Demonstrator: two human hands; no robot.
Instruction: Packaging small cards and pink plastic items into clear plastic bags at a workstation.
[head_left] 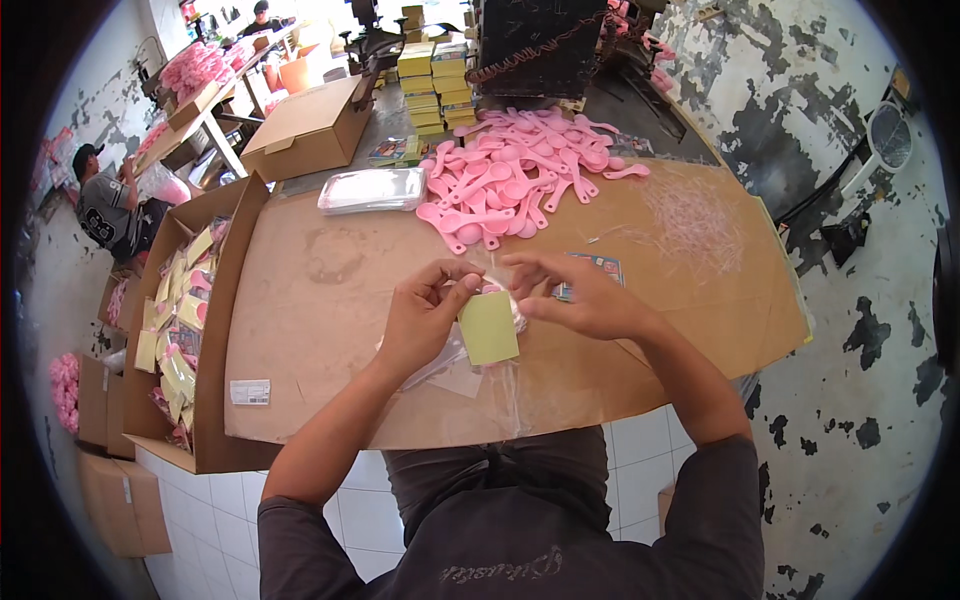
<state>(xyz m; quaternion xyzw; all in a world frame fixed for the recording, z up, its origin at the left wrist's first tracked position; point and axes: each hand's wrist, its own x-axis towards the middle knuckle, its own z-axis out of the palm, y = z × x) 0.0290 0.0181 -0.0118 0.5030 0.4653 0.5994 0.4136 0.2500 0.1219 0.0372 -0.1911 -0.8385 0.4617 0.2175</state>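
Over the near middle of the table, my left hand (428,308) pinches the top of a small packet with a yellow-green card (488,330). Something pink and white shows just above that card, partly covered by my fingers. On the packet's other side is my right hand (585,297), its thumb and fingers spread apart close to the packet's upper edge. Beneath my hands lie clear plastic bags (457,378). A colourful printed card (608,267) rests partly behind my right hand. Farther back sits a heap of pink measuring spoons (515,175).
A long carton (212,428) of packed spoons and cards stands along the table's left edge. A stack of clear bags (372,190), a closed carton (308,125) and yellow card stacks (437,85) are behind. Plastic scraps (695,225) lie right. A co-worker (115,200) sits far left.
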